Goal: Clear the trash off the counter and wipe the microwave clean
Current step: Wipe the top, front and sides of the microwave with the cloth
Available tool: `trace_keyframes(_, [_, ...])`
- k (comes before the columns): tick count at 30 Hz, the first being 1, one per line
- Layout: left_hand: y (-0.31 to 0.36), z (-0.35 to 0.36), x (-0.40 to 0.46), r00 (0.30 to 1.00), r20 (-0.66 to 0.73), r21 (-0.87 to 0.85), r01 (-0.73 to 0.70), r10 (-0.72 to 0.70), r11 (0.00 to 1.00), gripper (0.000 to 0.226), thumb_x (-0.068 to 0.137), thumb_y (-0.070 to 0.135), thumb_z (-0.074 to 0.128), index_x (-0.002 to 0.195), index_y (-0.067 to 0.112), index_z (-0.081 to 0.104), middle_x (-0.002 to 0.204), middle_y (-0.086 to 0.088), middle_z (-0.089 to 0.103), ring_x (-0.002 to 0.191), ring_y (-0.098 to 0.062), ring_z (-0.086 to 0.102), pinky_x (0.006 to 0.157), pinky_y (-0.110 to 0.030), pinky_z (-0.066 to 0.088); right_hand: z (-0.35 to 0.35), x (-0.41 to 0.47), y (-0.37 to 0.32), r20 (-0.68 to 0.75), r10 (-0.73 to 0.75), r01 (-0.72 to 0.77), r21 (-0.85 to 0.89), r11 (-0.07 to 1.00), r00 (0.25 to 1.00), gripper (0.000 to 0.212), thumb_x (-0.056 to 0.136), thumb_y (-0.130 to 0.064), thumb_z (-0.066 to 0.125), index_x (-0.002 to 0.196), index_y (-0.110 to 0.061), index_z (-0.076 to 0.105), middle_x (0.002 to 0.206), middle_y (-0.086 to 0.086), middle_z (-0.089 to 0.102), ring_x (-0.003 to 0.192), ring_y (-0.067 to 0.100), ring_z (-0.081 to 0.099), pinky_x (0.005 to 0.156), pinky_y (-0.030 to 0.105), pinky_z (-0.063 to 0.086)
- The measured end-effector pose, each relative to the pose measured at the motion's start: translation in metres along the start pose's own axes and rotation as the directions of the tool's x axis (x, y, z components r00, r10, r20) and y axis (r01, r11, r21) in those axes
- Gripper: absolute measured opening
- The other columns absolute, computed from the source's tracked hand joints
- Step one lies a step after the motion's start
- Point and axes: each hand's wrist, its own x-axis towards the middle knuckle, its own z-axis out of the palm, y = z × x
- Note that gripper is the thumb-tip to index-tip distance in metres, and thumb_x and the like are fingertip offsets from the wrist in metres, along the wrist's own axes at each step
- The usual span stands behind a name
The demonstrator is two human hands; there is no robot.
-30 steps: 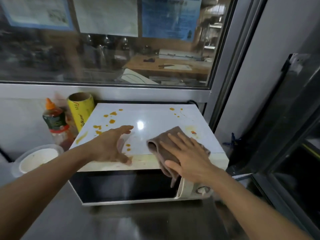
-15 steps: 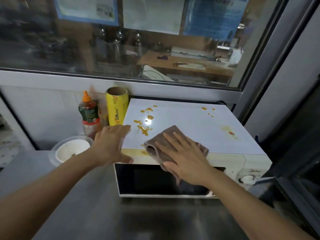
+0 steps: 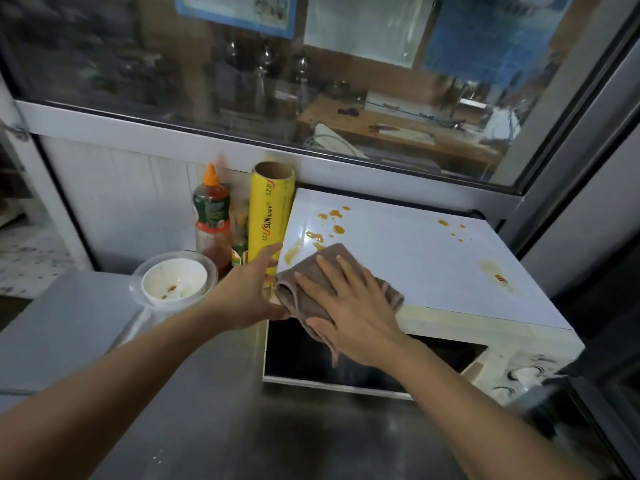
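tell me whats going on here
A person is wiping the top of a microwave. The right hand presses a brown cloth flat near the front left corner, while the left hand braces against the left edge. Orange sauce spots remain on the top. A used bowl, a sauce bottle and a wrap roll stand beside the microwave.
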Motion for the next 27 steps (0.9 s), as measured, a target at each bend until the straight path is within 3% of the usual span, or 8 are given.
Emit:
trace_keyframes(4, [-0.001, -0.011, -0.006, 0.999, 0.020, 0.027, 0.040, -0.041, 0.999, 0.112, 0.059, 0.027, 0.088, 0.145, 0.035, 0.016, 0.138, 0.005, 0.048, 0.114, -0.010, 0.049, 0.089, -0.021, 0.037, -0.003, -0.009, 0.019, 0.051, -0.033, 0.031, 0.050, 0.998, 0.998, 0.062, 0.094, -0.052, 0.034, 0.146, -0.044, 0.001, 0.159, -0.008, -0.002, 0.146, 0.019, -0.006, 0.116, 0.043, 0.003])
trace_keyframes(10, [-0.006, -0.028, -0.003, 0.998, -0.013, -0.012, 0.065, -0.065, 0.998, 0.114, 0.057, 0.030, 0.088, 0.145, 0.032, 0.015, 0.137, 0.003, 0.047, 0.110, -0.009, 0.051, 0.085, -0.020, 0.042, -0.003, 0.060, -0.008, 0.109, -0.016, -0.014, 0.272, 0.962, 0.994, 0.059, 0.089, -0.067, 0.020, 0.144, -0.047, 0.010, 0.159, -0.010, -0.003, 0.145, 0.019, -0.011, 0.114, 0.049, -0.004])
trace_keyframes(17, [0.000, -0.022, 0.020, 0.991, -0.032, -0.095, 0.129, -0.133, 0.987, 0.104, 0.062, 0.037, 0.084, 0.144, 0.031, 0.020, 0.140, 0.003, 0.045, 0.116, -0.012, 0.049, 0.090, -0.024, 0.045, -0.001, 0.122, 0.044, 0.160, 0.059, -0.105, 0.295, 0.950, 0.985, 0.049, 0.098, -0.052, 0.022, 0.146, -0.043, 0.017, 0.159, -0.010, 0.003, 0.145, 0.017, -0.006, 0.116, 0.048, 0.001])
trace_keyframes(20, [0.002, -0.018, 0.029, 0.987, -0.062, -0.139, 0.136, -0.146, 0.981, 0.096, 0.068, 0.034, 0.081, 0.144, 0.026, 0.023, 0.136, -0.001, 0.048, 0.113, -0.014, 0.051, 0.096, -0.032, 0.047, 0.001, 0.101, 0.035, 0.142, 0.004, -0.044, 0.283, 0.958, 0.990, 0.049, 0.097, -0.051, 0.020, 0.146, -0.045, 0.010, 0.159, -0.007, -0.005, 0.145, 0.018, -0.012, 0.116, 0.045, -0.008])
trace_keyframes(23, [0.002, -0.017, 0.041, 0.986, -0.052, -0.150, 0.151, -0.160, 0.977, 0.094, 0.069, 0.032, 0.081, 0.144, 0.025, 0.024, 0.135, -0.004, 0.047, 0.114, -0.020, 0.052, 0.098, -0.039, 0.048, 0.007, 0.062, 0.041, 0.072, -0.065, 0.037, 0.332, 0.942, 0.995, 0.047, 0.099, -0.042, 0.021, 0.145, -0.046, 0.012, 0.158, -0.014, -0.004, 0.144, 0.008, -0.011, 0.114, 0.036, -0.013])
trace_keyframes(27, [0.004, -0.014, 0.066, 0.988, -0.052, -0.075, 0.141, -0.145, 0.987, 0.090, 0.071, 0.037, 0.078, 0.144, 0.027, 0.025, 0.141, -0.001, 0.044, 0.118, -0.019, 0.051, 0.088, -0.026, 0.044, 0.007, 0.076, 0.092, 0.072, 0.121, -0.139, 0.353, 0.925, 0.990, 0.046, 0.102, -0.030, 0.025, 0.147, -0.037, 0.021, 0.157, -0.017, 0.004, 0.145, 0.006, -0.002, 0.117, 0.039, -0.001])
